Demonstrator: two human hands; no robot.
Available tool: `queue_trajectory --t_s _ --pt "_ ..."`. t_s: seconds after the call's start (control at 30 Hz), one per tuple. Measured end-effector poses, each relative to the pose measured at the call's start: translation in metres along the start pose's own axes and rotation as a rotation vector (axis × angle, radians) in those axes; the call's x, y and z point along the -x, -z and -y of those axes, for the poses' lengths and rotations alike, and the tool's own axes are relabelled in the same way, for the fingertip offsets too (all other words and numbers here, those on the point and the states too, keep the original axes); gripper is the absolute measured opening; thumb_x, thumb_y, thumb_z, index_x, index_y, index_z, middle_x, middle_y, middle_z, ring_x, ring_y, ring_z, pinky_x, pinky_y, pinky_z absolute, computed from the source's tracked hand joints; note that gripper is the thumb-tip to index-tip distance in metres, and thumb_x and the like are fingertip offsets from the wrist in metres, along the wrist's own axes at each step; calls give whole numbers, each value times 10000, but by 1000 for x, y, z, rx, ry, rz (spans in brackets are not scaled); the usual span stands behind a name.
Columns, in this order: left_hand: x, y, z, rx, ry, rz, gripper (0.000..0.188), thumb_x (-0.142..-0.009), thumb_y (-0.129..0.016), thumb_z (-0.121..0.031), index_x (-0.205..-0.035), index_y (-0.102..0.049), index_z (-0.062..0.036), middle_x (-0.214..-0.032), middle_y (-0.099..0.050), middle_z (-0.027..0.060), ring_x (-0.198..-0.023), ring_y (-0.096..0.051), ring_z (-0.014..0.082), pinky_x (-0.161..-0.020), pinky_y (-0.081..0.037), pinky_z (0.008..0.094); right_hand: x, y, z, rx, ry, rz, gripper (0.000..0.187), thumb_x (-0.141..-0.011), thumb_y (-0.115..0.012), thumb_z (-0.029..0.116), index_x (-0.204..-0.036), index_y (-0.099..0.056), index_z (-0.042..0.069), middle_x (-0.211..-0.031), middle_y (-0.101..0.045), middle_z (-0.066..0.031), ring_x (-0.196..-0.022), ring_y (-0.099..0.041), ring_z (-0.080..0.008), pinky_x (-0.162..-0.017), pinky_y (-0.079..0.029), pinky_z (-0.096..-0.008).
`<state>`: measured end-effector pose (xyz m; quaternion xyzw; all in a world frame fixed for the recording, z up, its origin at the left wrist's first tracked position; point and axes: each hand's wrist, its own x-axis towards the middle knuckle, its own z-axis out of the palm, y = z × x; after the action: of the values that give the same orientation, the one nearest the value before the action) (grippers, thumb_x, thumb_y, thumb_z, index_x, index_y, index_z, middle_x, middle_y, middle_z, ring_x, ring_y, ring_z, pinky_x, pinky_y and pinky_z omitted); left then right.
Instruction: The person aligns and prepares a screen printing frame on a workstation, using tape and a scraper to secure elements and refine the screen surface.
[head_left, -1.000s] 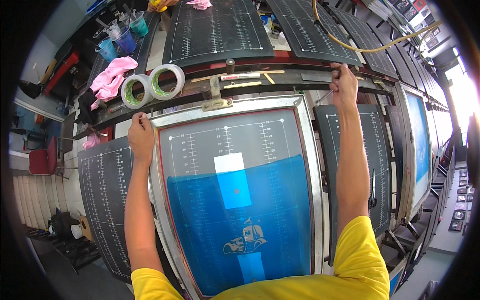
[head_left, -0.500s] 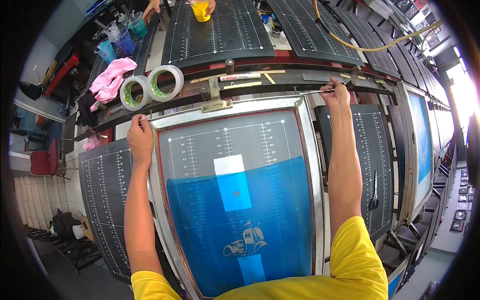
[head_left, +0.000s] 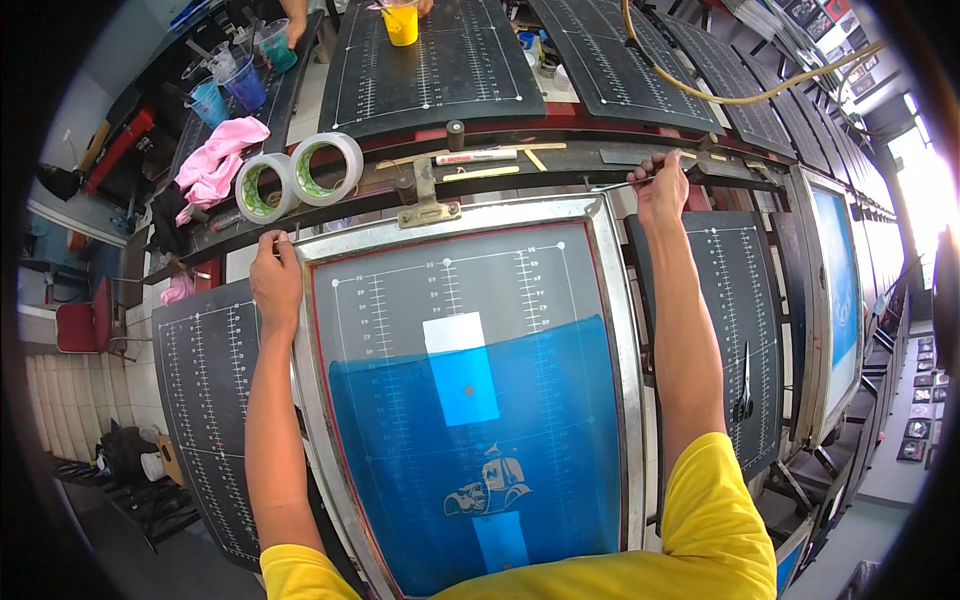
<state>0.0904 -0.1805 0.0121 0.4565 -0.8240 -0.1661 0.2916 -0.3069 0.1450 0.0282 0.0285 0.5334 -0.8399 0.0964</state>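
A silkscreen frame with metal edges lies in front of me. Its mesh is blue over the lower part, with a small vehicle design, and white paper shows through. My left hand is closed at the frame's far left corner, fingertips pressed on it. Beyond the far right corner, my right hand grips a thin metal rod, whose far end meets the hardware by that corner. A metal clamp sits at the middle of the far edge.
Two tape rolls, a marker and a pink cloth lie on the rail beyond. Black printing boards flank the frame; scissors rest on the right one. Cups of ink stand far left, near a co-worker's hand.
My right hand has turned a little, its fingers rearranged on the rod, which has shifted slightly left. My left hand stays at its corner. The co-worker's hand has shifted at the teal cup.
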Motion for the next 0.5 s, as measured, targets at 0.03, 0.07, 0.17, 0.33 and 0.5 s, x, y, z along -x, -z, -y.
queue_trajectory --t_s 0.03,0.07,0.17,0.33,0.5 --pt "0 0 0 7 2 6 309 -974 -473 -291 -1046 -626 -33 -852 -672 228 -809 -647 409 -721 -482 452 -2 2 0 -50 -15 27 393 -1027 -381 406 -846 -455 66 -659 -428 -41 -541 -426 -162 -557 -453 -350" --pt "-1 0 1 14 4 12 311 -973 -475 -291 -1049 -627 -30 -854 -671 230 -811 -646 409 -722 -483 449 -3 4 -1 -100 -30 55 397 -1028 -372 411 -822 -439 79 -643 -408 -35 -533 -407 -156 -539 -432 -341" --pt "-1 -4 4 60 1 12 320 -972 -480 -291 -1041 -630 -18 -863 -669 235 -819 -646 408 -728 -484 439 -12 9 -6 -214 -109 58 414 -1032 -348 422 -769 -399 106 -599 -344 -15 -497 -337 -145 -497 -362 -315" --pt "-2 -5 9 84 12 30 338 -975 -480 -288 -1012 -633 11 -849 -663 231 -791 -636 398 -730 -482 409 -7 6 -9 -310 -136 -39 432 -1032 -326 427 -732 -358 118 -561 -280 7 -453 -254 -138 -465 -283 -300" --pt "-9 -11 21 116 68 144 391 -994 -454 -308 -1004 -627 43 -893 -652 229 -813 -610 349 -768 -455 378 10 -8 -9 -350 21 -25 427 -1027 -330 416 -719 -324 121 -538 -252 7 -443 -221 -129 -420 -212 -296"
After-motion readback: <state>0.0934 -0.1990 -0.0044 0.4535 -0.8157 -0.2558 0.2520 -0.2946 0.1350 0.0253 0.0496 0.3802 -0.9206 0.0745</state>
